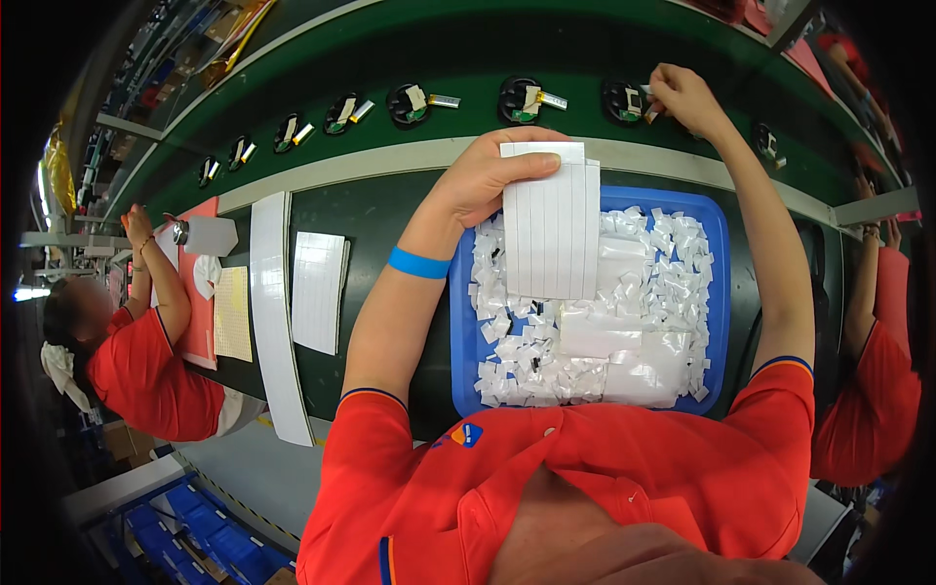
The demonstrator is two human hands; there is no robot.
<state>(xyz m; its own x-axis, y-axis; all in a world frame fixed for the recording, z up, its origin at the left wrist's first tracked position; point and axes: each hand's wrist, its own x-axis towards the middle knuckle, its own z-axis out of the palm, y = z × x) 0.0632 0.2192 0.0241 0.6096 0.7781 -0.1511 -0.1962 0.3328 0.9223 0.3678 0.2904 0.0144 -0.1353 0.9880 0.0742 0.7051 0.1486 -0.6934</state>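
Observation:
My left hand [492,175] grips a thin stack of white lined sheets [551,229], thumb on top, above a blue tray [720,292]. Small white backing scraps [497,375] and larger glossy white pieces fill the tray. Reaching over the green conveyor belt, my right hand [684,99] pinches at a small silver battery [651,114] beside a round black device housing [620,101]. Its fingers partly hide the battery. Another black housing [520,100] lies to the left, with a silver battery [553,100] sticking out at its right.
More open housings [407,103] line the belt. A pale rail [439,154] separates belt and table. Left of the tray lie lined white sheets [319,292], a long white strip [278,322] and a yellowish sheet [232,312]. Co-workers [146,375] in red sit at both sides.

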